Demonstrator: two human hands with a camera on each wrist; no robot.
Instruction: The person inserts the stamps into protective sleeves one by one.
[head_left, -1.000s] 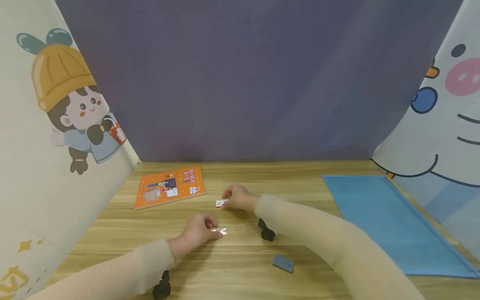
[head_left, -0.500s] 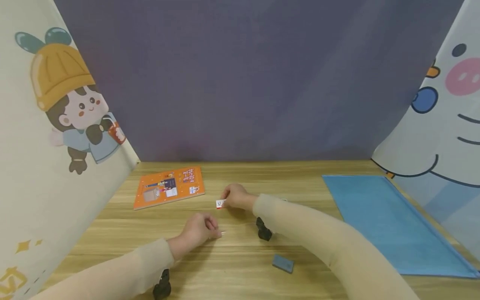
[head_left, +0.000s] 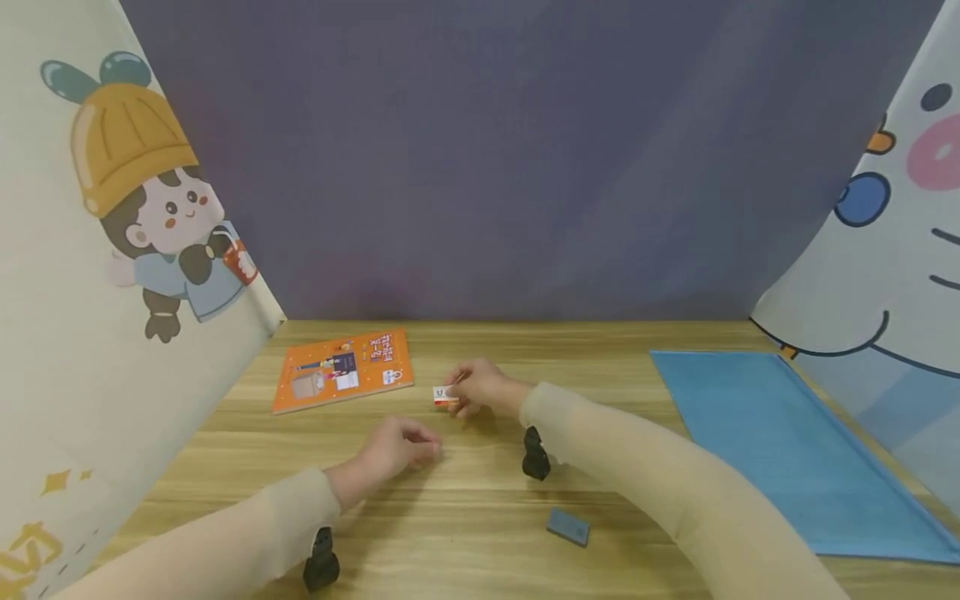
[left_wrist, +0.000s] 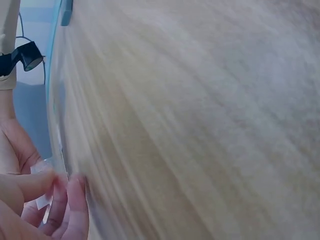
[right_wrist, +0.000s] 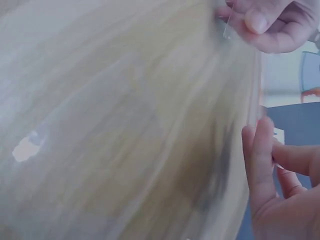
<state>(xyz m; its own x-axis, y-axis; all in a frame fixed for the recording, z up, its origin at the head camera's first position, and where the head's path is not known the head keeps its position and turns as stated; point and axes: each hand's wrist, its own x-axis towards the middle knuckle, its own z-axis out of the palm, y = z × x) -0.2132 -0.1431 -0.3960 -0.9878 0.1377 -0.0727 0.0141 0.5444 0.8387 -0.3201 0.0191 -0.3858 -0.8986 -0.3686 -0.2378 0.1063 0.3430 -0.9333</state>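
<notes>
Over the middle of the table, my right hand [head_left: 480,387] pinches a small white card with a red lower edge [head_left: 444,396] between thumb and fingers. Nearer to me and to the left, my left hand [head_left: 401,450] has thumb and fingertips together. A clear plastic piece [right_wrist: 229,27] shows as a thin edge in that left-hand pinch in the right wrist view. From the left wrist, a translucent whitish part [left_wrist: 42,201] appears behind the left fingers. I cannot tell whether card and clear plastic are one thing.
An orange picture book [head_left: 345,372] lies at the back left. On the right lies a blue sheet with a raised rim [head_left: 750,450]. A small grey-blue block [head_left: 567,527] sits on the wooden table [head_left: 465,558] near the front. Printed cloth walls stand at both sides, with a dark cloth behind.
My right hand has lifted slightly and turned, showing more of the white card. My left hand has risen a little; the bright glint at its fingertips is gone from the head view.
</notes>
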